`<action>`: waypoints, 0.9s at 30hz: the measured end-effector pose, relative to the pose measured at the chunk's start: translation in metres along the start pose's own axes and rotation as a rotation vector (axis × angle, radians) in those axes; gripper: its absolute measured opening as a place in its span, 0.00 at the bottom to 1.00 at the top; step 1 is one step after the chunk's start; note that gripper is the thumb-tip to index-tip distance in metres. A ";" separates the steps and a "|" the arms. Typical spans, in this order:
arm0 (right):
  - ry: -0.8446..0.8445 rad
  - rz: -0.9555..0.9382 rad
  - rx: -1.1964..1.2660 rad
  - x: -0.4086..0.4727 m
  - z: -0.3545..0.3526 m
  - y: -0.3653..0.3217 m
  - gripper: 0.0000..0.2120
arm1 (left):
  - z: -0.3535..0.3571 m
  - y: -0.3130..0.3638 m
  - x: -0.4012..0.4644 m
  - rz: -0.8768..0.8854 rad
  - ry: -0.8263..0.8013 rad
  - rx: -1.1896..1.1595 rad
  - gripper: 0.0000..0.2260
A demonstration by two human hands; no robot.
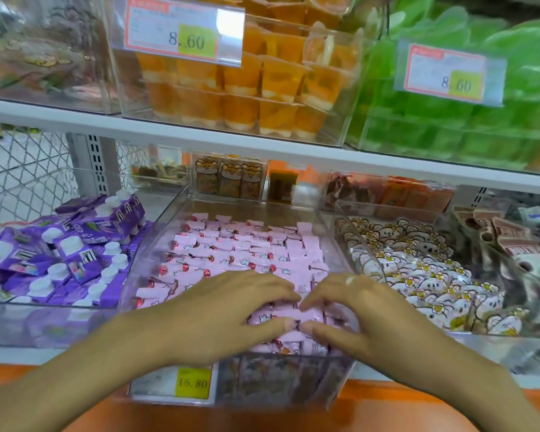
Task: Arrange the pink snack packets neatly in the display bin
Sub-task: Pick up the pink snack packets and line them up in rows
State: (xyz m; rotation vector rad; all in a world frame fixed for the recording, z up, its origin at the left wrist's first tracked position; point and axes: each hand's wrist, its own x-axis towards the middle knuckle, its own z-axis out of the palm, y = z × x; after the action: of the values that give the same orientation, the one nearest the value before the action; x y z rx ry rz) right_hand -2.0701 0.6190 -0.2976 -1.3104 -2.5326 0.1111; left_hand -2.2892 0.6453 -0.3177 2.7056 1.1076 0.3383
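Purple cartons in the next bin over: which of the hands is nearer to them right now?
Left. The left hand lies on the pink snack packets on the side toward the purple cartons; the right hand lies farther off, beyond the left.

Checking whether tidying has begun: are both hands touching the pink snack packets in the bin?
Touching. The head view shows the left hand and right hand with fingertips pressed onto the pink snack packets at the front of the clear bin.
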 end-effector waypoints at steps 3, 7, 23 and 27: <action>-0.016 -0.029 0.014 -0.005 0.003 0.005 0.17 | 0.001 -0.008 -0.005 0.012 -0.009 0.021 0.23; 0.005 -0.021 0.058 -0.007 0.006 0.009 0.18 | 0.002 -0.010 -0.008 0.032 0.006 0.031 0.28; 0.045 -0.038 0.110 -0.003 0.009 0.003 0.06 | 0.002 0.000 -0.005 0.042 0.092 0.000 0.19; 0.151 -0.070 -0.051 -0.003 0.013 -0.005 0.05 | 0.002 0.000 -0.007 0.027 0.036 -0.027 0.19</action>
State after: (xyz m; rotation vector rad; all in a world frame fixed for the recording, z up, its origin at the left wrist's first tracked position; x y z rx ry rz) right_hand -2.0759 0.6146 -0.3098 -1.1985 -2.4649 -0.0653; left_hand -2.2932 0.6402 -0.3202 2.7035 1.0686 0.4048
